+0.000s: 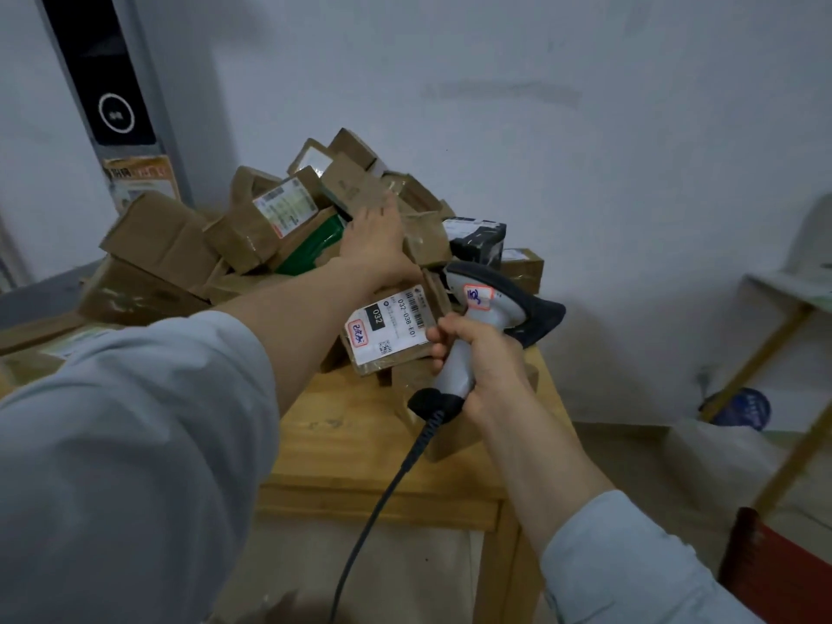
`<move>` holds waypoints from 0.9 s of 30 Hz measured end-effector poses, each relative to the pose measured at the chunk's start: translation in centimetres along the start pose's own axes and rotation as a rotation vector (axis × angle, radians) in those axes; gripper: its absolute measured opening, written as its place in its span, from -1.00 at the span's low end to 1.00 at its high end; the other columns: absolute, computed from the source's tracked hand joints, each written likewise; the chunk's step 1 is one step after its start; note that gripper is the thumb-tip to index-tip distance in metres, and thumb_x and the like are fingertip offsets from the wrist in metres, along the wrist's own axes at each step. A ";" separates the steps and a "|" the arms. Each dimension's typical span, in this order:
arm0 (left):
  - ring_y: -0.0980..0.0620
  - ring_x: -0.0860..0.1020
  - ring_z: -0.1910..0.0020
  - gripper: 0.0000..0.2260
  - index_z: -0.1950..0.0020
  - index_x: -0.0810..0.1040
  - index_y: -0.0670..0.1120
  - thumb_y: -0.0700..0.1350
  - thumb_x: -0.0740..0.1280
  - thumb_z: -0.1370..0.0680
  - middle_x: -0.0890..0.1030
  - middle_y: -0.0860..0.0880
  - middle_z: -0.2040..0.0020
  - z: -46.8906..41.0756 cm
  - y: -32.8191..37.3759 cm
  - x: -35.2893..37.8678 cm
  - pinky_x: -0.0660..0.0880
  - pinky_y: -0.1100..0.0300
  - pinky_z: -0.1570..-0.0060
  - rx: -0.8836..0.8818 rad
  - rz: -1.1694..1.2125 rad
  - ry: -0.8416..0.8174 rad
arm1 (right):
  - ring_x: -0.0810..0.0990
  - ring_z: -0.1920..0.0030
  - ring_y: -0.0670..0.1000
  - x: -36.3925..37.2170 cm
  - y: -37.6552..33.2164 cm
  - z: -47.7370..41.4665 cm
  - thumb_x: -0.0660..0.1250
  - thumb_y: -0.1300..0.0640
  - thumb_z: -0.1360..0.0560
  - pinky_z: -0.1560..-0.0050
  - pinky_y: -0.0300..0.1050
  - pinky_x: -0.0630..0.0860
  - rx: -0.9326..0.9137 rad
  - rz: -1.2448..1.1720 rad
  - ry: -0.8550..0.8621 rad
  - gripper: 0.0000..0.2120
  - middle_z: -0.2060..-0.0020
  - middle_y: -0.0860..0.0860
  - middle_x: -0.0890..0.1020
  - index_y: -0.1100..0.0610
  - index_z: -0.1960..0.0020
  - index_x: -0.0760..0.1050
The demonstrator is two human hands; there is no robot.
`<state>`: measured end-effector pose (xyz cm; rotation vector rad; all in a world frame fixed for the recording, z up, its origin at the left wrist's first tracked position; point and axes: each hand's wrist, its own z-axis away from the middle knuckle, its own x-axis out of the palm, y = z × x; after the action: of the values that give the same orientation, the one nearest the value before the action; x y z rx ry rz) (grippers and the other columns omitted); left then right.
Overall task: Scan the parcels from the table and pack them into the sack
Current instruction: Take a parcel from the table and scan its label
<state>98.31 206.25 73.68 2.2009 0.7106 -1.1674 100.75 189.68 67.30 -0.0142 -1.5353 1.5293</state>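
Left hand (373,238) out over parcel heap (252,231) on wooden tabletop (351,443); fingers (387,204) nearly straight, laid against brown box, tips blurred. Right hand (481,367) wrapped tight round grey scanner (486,317) handle, just beside labelled parcel (389,335) at heap's near edge. Scanner cable (382,502) drops out of sight below. Labels farther back unreadable.

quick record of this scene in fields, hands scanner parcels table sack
left hand: stretched out, fingers straight, on the parcel pile
right hand: grips the scanner handle
scanner: grey, corded, head beside the labelled parcel
parcel pile: brown boxes heaped on the table
labelled parcel: front of pile, label reads 032
table: wooden
sack: not in view
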 end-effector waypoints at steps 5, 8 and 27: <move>-0.17 0.29 -0.34 -0.25 -0.40 0.28 -0.15 -0.02 0.53 -0.31 0.40 -0.17 -0.32 -0.4 -1.1 -0.9 0.38 -0.05 -0.26 0.027 0.090 0.096 | 0.50 0.52 -0.09 -0.5 0.0 -0.5 0.34 0.32 -0.47 0.48 -0.26 0.46 0.013 0.012 -0.010 -0.97 0.47 0.05 0.61 0.25 0.09 0.51; -0.08 0.41 -0.24 -0.25 -0.38 0.32 -0.10 0.01 0.53 -0.26 0.48 -0.08 -0.24 -0.1 -2.8 -2.8 0.48 -0.02 -0.18 -0.004 0.274 0.207 | 0.50 0.51 -0.08 -0.2 0.4 -0.2 0.35 0.31 -0.47 0.48 -0.24 0.47 0.010 0.005 -0.014 -0.95 0.45 0.06 0.61 0.24 0.08 0.51; -0.13 0.27 -0.32 -0.17 -0.37 0.38 -0.21 -0.02 0.55 -0.15 0.37 -0.22 -0.29 23.6 -18.8 -2.0 0.38 -0.02 -0.27 0.075 0.086 0.159 | 0.57 0.40 -0.02 5.3 9.0 2.7 0.38 0.32 -0.46 0.37 -0.20 0.52 0.068 0.121 -0.060 -0.96 0.34 0.10 0.63 0.29 0.14 0.54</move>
<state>71.42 203.38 60.03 2.3822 0.6379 -0.9994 90.98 192.70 63.91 -0.0229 -1.5525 1.6901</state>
